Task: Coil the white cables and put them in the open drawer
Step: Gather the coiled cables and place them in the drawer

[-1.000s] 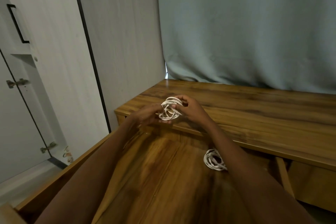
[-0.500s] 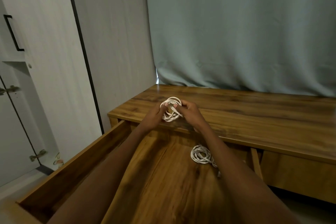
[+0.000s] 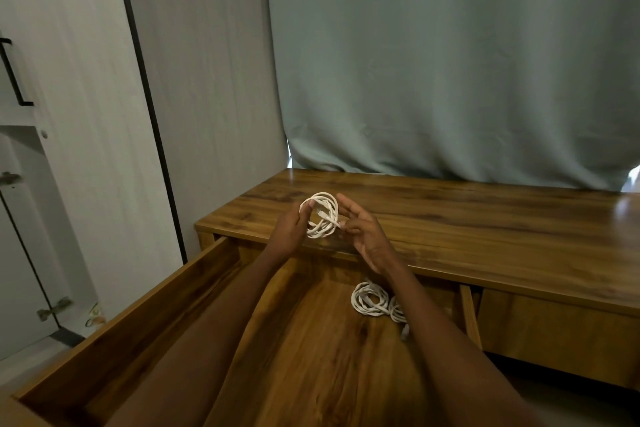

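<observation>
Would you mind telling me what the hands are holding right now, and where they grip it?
A coiled white cable: the left hand holds its left side, the right hand pinches its loose end at the right.

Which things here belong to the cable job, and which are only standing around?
Job:
- white cable coil, held by left hand and right hand
- coiled cables lying in the drawer
- open drawer

Not part of it:
- curtain
- wardrobe door
- cabinet top

The cable coil I hold is white, like the coils in my drawer, which shows brown wood grain. The curtain is plain grey-green.
</observation>
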`<state>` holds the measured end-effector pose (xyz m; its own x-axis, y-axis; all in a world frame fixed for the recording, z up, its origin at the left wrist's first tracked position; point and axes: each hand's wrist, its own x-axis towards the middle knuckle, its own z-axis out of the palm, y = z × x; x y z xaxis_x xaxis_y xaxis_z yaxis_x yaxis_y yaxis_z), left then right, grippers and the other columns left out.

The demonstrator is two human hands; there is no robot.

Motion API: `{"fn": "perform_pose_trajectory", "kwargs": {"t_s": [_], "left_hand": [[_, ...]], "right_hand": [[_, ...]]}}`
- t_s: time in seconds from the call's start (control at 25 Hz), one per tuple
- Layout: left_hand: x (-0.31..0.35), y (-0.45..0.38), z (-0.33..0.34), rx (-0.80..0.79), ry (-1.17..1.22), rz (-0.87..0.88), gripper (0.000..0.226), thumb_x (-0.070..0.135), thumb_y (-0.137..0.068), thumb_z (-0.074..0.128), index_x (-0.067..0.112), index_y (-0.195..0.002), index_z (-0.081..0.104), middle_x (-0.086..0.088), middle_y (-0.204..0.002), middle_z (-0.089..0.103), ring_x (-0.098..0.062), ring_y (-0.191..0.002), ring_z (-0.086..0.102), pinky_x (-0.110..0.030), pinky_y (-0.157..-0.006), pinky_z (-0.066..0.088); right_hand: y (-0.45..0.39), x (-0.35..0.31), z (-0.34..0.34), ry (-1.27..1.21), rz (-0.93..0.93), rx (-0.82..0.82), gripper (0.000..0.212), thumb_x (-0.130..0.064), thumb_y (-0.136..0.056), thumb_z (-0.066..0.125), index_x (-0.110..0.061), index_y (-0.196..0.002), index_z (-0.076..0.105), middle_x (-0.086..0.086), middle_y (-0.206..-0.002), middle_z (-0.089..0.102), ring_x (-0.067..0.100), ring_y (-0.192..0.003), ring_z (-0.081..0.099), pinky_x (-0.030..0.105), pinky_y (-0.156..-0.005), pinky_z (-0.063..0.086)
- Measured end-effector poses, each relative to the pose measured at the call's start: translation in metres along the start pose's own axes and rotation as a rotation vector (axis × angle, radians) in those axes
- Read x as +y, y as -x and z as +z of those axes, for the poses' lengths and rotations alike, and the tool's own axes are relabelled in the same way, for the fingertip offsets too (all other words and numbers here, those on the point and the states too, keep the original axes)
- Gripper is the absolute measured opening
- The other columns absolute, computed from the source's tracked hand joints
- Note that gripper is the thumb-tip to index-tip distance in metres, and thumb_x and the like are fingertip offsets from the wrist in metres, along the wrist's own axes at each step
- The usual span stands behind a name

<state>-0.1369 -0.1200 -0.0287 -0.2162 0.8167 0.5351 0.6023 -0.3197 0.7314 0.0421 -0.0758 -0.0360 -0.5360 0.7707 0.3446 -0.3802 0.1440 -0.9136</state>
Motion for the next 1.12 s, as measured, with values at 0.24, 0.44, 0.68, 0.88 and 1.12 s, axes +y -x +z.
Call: {"fn": "perform_pose_trajectory", "kwargs": {"t_s": [0.24, 0.44, 0.68, 0.88, 1.12], "left_hand": [[-0.003, -0.005, 0.002, 0.008, -0.015, -0.060, 0.046, 0.048, -0.104, 0.035, 0.015, -0.119, 0.064, 0.000, -0.100, 0.068, -0.009, -0.084, 0.063, -0.023, -0.066, 0.043], [-0.007, -0.009, 0.010, -0.093, -0.194, -0.020, 0.051, 0.052, -0.103, 0.033, 0.015, -0.115, 0.065, -0.004, -0.097, 0.068, -0.013, -0.082, 0.063, -0.024, -0.064, 0.041], [-0.003, 0.002, 0.012, -0.132, -0.010, 0.012, 0.044, 0.044, -0.106, 0.035, 0.015, -0.105, 0.068, -0.005, -0.084, 0.068, -0.017, -0.076, 0.064, -0.026, -0.065, 0.047], [0.003, 0.009, 0.015, -0.194, 0.153, -0.073, 0.041, 0.042, -0.106, 0.037, 0.021, -0.093, 0.069, 0.000, -0.077, 0.070, -0.004, -0.067, 0.064, -0.018, -0.061, 0.048], [0.002, 0.014, 0.011, -0.198, 0.190, -0.175, 0.044, 0.046, -0.104, 0.039, 0.019, -0.076, 0.059, 0.007, -0.068, 0.059, -0.002, -0.062, 0.053, -0.020, -0.060, 0.042]], "right_hand": [[0.010, 0.000, -0.004, 0.204, -0.066, 0.112, 0.034, -0.003, -0.092, 0.068, -0.012, -0.124, 0.063, 0.008, -0.121, 0.073, 0.023, -0.108, 0.071, 0.033, -0.088, 0.058], [0.004, 0.005, -0.003, 0.410, -0.196, 0.303, 0.010, -0.016, -0.089, 0.076, -0.024, -0.095, 0.079, 0.000, -0.108, 0.075, 0.013, -0.100, 0.072, 0.030, -0.085, 0.056], [-0.002, -0.012, 0.009, 0.225, 0.086, 0.267, 0.027, -0.017, -0.086, 0.078, -0.021, -0.111, 0.067, 0.007, -0.098, 0.076, 0.014, -0.072, 0.066, 0.026, -0.058, 0.049], [-0.003, -0.009, 0.006, 0.157, 0.228, 0.203, 0.036, -0.015, -0.088, 0.073, -0.022, -0.122, 0.063, 0.005, -0.089, 0.074, 0.015, -0.062, 0.063, 0.023, -0.044, 0.041], [-0.002, -0.009, 0.002, 0.231, 0.269, -0.006, 0.031, -0.034, -0.095, 0.069, -0.012, -0.117, 0.070, 0.004, -0.089, 0.074, 0.014, -0.074, 0.068, 0.025, -0.063, 0.052]]}}
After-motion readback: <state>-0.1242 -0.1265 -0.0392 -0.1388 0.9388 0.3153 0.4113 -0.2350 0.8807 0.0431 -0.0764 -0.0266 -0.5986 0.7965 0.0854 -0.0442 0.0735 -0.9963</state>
